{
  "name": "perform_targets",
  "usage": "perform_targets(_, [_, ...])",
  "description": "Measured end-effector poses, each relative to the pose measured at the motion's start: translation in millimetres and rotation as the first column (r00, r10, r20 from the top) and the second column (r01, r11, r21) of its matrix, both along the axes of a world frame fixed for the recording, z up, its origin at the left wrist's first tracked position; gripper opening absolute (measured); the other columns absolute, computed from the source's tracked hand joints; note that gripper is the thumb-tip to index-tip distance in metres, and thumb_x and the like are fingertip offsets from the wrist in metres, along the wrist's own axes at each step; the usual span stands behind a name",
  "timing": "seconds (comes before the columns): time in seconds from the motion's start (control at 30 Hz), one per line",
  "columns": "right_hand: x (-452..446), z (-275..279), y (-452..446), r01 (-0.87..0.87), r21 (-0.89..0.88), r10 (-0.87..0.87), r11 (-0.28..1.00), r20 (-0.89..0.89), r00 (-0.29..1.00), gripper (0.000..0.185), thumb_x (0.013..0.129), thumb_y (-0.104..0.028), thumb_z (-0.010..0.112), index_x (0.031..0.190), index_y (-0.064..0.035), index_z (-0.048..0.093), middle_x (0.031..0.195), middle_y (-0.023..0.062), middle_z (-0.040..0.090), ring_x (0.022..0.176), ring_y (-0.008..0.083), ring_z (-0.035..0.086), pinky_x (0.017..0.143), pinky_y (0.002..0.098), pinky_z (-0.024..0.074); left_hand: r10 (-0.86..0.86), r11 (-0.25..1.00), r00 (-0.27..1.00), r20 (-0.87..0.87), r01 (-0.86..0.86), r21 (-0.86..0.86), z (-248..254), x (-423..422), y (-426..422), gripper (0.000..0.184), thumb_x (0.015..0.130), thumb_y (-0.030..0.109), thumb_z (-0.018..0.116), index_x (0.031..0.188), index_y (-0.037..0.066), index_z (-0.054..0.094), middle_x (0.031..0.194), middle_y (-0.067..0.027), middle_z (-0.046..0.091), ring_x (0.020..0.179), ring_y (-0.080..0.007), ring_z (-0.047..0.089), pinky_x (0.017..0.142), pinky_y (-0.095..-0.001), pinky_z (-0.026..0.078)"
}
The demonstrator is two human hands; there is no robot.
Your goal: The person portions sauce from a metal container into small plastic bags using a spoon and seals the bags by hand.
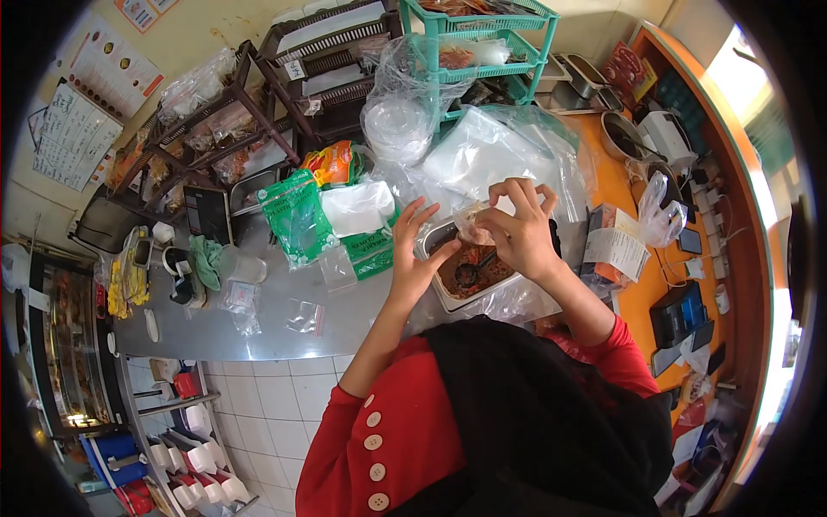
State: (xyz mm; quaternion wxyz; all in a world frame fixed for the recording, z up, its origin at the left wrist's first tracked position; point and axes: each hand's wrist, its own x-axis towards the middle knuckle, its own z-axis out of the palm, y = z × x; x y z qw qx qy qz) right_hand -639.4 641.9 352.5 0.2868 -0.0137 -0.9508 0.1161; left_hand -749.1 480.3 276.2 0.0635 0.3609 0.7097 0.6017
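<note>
My right hand [523,231] is above a metal food pan [457,303], its fingers pinched on a small clear plastic bag [472,226]. Whether the bag has anything in it is hard to make out. My left hand [415,260] is at the pan's left side, fingers spread and holding nothing. Inside the pan is a reddish-brown chunky sauce [493,280], with a dark ladle [467,274] resting in it. Clear plastic sheets [491,155] lie just behind my hands.
Green glove packets [297,215] and a white stack [357,209] lie left of the pan. Small zip bags [304,317] are on the steel counter [267,336]. Brown racks [323,65] and a teal rack [482,60] stand behind. A box with a paper slip [616,246] is right.
</note>
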Motion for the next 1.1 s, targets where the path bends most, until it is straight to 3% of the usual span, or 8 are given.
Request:
perform_targets(0.17, [-2.6,-16.3,-7.4,0.109,0.018,-0.108,0.994,-0.049,0.993,0.014,0.064,-0.007,0.066,0.075,-0.0168,0.066,0.096,-0.0017,0.048,0.106,0.02,0.047,0.088,0.045,0.0234,0.055,0.997,0.997,0.061,-0.052,-0.049,0.6,-0.2,7.3,0.043,0.075,0.014,0.076,0.116,0.008,0.064,0.136,-0.0071,0.047,0.128,-0.0228,0.041,0.107,-0.0364,0.03])
perform_targets(0.47, [-1.7,-23.8,-5.8,0.055,-0.091,-0.05,0.994,0.064,0.997,0.012,0.066,-0.009,0.068,0.076,-0.0155,0.066,0.093,0.0001,0.049,0.094,0.0186,0.05,0.083,0.0387,0.0302,-0.092,0.995,0.975,0.205,0.085,0.043,-13.4,-5.8,7.9,0.039,0.077,0.012,0.075,0.114,0.005,0.065,0.124,-0.0089,0.059,0.116,-0.0229,0.053,0.101,-0.0335,0.038])
perform_targets(0.53, [-0.6,-27.1,-6.5,0.029,-0.078,-0.023,0.997,0.075,0.997,0.011,0.066,-0.016,0.069,0.077,-0.016,0.066,0.092,0.0004,0.047,0.093,0.0184,0.05,0.084,0.0395,0.0315,-0.127,0.991,0.92,0.37,0.132,0.013,-12.4,-3.2,8.2,0.032,0.077,0.011,0.074,0.108,0.003,0.068,0.119,-0.0093,0.062,0.112,-0.0217,0.056,0.097,-0.0319,0.041])
perform_targets(0.73, [5.3,-26.1,-4.9,0.002,-0.285,0.006,0.958,0.028,1.0,0.013,0.072,-0.005,0.069,0.084,-0.0113,0.066,0.091,0.0037,0.057,0.082,0.0201,0.059,0.087,0.0376,0.0378,-0.137,0.988,0.902,0.41,0.093,0.125,3.2,1.5,1.7,0.014,0.08,0.007,0.071,0.092,0.001,0.072,0.116,-0.0103,0.064,0.109,-0.0182,0.057,0.096,-0.0305,0.04])
perform_targets(0.83, [4.9,-21.9,-5.9,0.036,-0.781,-0.006,0.624,0.041,0.999,0.014,0.077,-0.006,0.07,0.091,-0.0061,0.067,0.081,0.0059,0.063,0.073,0.0172,0.061,0.082,0.0305,0.0445,-0.117,0.982,0.941,0.317,0.061,0.181,20.9,2.7,2.2,0.011,0.08,0.006,0.071,0.089,0.001,0.073,0.114,-0.01,0.065,0.107,-0.0179,0.058,0.091,-0.0291,0.043])
perform_targets(0.93, [2.5,-21.6,-17.5,-0.08,-0.89,-0.123,0.448,-0.15,0.981,0.016,0.079,-0.007,0.072,0.093,0.0,0.067,0.073,0.0065,0.066,0.07,0.0122,0.059,0.074,0.0245,0.0466,-0.092,0.975,0.96,0.263,0.034,0.218,41.3,5.3,1.4,0.01,0.08,0.005,0.07,0.088,0.001,0.073,0.113,-0.0098,0.065,0.106,-0.0175,0.058,0.087,-0.0282,0.045])
perform_targets(1.07, [-1.1,-35.4,-21.9,-0.041,-0.897,-0.198,0.44,-0.142,0.97,0.01,0.08,-0.008,0.072,0.084,-0.0006,0.068,0.075,0.0033,0.064,0.072,0.0124,0.057,0.077,0.0288,0.0415,-0.066,0.956,0.957,0.281,-0.02,0.292,49.3,9.2,3.9,0.007,0.08,0.004,0.07,0.085,0.001,0.073,0.112,-0.0095,0.064,0.106,-0.0178,0.057,0.086,-0.0285,0.045])
perform_targets(1.1, [-0.9,-37.6,-23.1,-0.007,-0.841,-0.242,0.541,-0.164,0.956,0.008,0.079,-0.008,0.071,0.082,-0.0014,0.067,0.074,0.0035,0.062,0.072,0.0136,0.056,0.078,0.0296,0.0391,-0.052,0.96,0.959,0.277,-0.028,0.279,49.8,10.8,4.2,0.007,0.08,0.003,0.069,0.084,0.0,0.073,0.112,-0.0097,0.063,0.108,-0.0184,0.055,0.089,-0.0297,0.043])
